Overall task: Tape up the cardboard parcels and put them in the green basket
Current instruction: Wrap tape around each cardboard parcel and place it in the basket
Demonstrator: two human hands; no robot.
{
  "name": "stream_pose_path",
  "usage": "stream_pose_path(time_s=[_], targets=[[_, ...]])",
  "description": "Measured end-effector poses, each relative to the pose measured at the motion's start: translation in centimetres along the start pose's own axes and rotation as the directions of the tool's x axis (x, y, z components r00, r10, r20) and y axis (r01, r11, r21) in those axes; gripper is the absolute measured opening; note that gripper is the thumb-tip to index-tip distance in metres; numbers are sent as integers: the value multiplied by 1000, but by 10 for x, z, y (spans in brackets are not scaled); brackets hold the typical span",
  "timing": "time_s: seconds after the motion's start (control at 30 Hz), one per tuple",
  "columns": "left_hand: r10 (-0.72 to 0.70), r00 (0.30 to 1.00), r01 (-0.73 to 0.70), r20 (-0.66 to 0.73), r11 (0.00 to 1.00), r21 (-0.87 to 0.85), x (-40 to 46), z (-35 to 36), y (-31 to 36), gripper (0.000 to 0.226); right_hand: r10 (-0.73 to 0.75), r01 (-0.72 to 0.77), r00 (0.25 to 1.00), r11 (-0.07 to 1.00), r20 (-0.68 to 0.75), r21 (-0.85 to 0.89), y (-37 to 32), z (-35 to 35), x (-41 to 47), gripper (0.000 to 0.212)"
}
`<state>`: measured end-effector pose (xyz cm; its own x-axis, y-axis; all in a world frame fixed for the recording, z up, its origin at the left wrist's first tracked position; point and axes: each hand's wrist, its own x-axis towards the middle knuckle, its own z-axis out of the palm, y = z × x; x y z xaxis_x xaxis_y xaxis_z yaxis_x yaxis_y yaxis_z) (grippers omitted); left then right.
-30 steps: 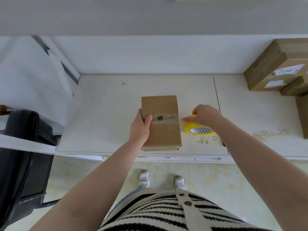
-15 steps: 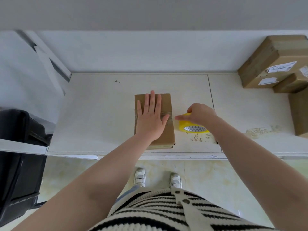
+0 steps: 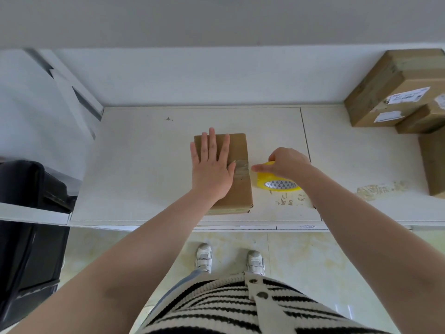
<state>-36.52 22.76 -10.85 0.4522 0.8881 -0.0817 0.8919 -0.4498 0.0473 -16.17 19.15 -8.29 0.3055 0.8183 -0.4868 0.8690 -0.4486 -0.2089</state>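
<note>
— White counter [image 3: 149, 179] under a grey wall; where's the parcel [image 3: 237, 189]?
— Lying flat near the front edge, a strip of tape across its middle.
— And the hands?
— Left hand [image 3: 212, 169] lies flat on it, fingers straight. Right hand [image 3: 287, 162] grips the yellow tape roll [image 3: 279, 183], just beside the parcel's right side.
— Anything else?
— Boxes [image 3: 395, 92] stacked far right.

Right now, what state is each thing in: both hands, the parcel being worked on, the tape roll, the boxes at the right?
Left hand: flat, fingers straight, pressing the parcel's top.
Right hand: grips the tape roll.
Cardboard parcel: closed, lying flat on the white table, a clear tape strip across it.
Tape roll: beside the parcel's right edge, strip running onto it.
Stacked boxes: closed, labelled, untouched.
</note>
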Motion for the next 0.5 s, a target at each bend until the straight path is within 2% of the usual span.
stream_pose_path(time_s=[0.13,0.5], targets=[[-14,999,19,46,994,-105,0,2,16,71,0,0,1000,1000,-11,6,0,0,-1,65],[12,997,-7,76,998,-66,-3,1,14,75,6,-3,996,999,-90,32,8,3,-1,62]])
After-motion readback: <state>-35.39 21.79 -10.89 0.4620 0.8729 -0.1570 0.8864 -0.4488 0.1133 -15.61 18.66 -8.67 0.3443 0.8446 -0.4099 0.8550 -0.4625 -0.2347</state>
